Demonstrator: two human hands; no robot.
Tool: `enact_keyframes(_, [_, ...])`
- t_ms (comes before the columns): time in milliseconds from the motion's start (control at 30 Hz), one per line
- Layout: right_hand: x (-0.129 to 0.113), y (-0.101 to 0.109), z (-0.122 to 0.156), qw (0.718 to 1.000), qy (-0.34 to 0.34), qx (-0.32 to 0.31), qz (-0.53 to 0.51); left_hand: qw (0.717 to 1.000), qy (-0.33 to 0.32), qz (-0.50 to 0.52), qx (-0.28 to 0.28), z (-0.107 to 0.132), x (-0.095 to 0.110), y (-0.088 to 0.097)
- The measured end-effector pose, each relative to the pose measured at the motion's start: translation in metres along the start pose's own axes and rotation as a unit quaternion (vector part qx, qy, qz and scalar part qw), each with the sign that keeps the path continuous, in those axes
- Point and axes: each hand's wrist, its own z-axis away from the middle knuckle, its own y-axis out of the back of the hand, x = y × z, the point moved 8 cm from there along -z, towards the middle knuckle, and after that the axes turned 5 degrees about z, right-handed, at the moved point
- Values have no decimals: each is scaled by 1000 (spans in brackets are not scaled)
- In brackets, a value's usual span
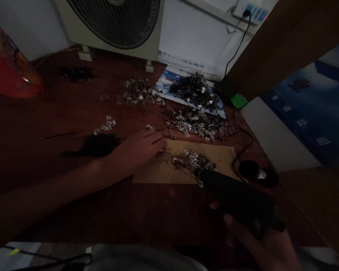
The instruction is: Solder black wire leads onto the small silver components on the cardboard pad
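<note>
Gripping a black gun-shaped tool in the right hand, closing the fingers round its handle and pointing its slim metal tip up and left over a tan sheet, at a small heap of clear, dark-stemmed pieces. Resting the left hand at the sheet's upper left corner, bending the fingers close together; cannot tell whether pinching a thin dark stem there. Beyond, can see a larger pile of such pieces on the red-brown table, near a blue-and-white printed sheet. Can make out blue print along the bottom of a white panel, too faint to read. On the blue box at right, can spot large white characters, slanted and too dim to read surely.
</note>
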Motion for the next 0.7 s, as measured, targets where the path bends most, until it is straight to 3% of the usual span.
enact_keyframes(333, [-18,1,-1,999,49,1,-5,999,7,-29,16,-3,-1,2])
enact_keyframes(700, [-23,9,-3,999,13,0,36,997,-4,53,58,1,6,13])
